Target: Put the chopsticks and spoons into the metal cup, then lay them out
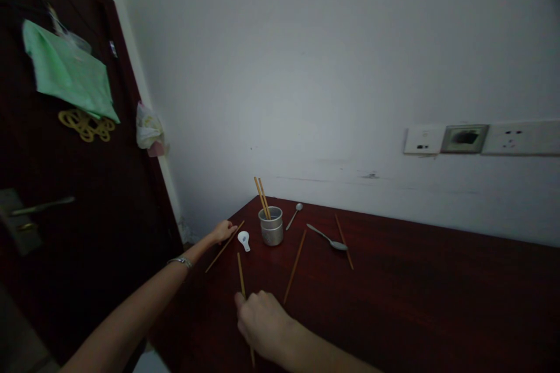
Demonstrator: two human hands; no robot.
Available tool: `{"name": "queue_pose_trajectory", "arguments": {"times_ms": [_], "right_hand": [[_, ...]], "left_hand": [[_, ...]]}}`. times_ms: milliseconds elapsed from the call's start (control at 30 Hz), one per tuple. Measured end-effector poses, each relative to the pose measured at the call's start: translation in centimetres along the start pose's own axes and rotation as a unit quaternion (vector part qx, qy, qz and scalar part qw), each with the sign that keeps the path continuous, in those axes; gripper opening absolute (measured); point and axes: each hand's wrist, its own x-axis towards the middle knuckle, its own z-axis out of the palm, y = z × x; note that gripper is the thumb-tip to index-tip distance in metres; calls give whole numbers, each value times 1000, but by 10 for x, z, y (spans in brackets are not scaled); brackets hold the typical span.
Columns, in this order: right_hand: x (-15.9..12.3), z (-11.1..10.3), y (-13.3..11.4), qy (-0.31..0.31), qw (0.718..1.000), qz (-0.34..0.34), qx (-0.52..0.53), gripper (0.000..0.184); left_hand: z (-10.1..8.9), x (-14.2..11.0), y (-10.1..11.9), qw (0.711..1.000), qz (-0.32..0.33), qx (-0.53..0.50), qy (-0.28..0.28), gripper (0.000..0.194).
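My right hand (265, 323) is closed around a wooden chopstick (241, 274), low over the near part of the table, the stick poking out at both ends. Farther off, my left hand (224, 231) has its fingers drawn together at the upper part of a second chopstick (219, 254), which slants along the table's left side. Close to that hand lies a short white spoon (244, 240). Just beyond it stands a grey metal cup (272, 231) with two chopsticks (262, 198) leaning in it.
On the dark red table (415, 285) lie a small metal spoon (294, 217), a larger metal spoon (328, 238) and two loose chopsticks, one in the middle (295, 266) and one partly under the larger spoon (342, 233). Behind is a wall with sockets (510, 139); a door (126, 198) stands left.
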Motion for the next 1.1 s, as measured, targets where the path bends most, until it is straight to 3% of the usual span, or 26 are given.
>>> {"name": "queue_pose_trajectory", "arguments": {"times_ms": [167,333,467,600,667,767,867,933,1000,1100], "right_hand": [[-19,-13,29,18,999,-8,-26,16],[-48,-33,108,68,984,165,16,23],[-78,-38,193,109,936,329,58,26],[-98,-29,259,115,896,425,62,27],[-101,-21,278,107,886,446,67,29],[-95,-11,291,83,875,469,89,28],[-85,-6,293,68,869,482,89,30],[-79,-5,292,64,870,482,77,31],[-74,-6,290,59,875,476,68,31],[-71,-6,288,52,879,469,69,26]], "left_hand": [[-7,2,9,995,44,18,89,28],[-34,-12,42,971,73,32,224,35],[-68,-31,81,911,168,8,375,38],[-90,-67,128,827,326,18,459,41],[-86,-92,151,781,463,84,412,38],[-54,-129,176,713,628,224,217,25],[-5,-149,181,704,626,329,66,12],[26,-150,176,679,632,372,1,17],[47,-143,168,665,633,396,-16,20],[59,-130,162,668,627,400,-12,18]]}}
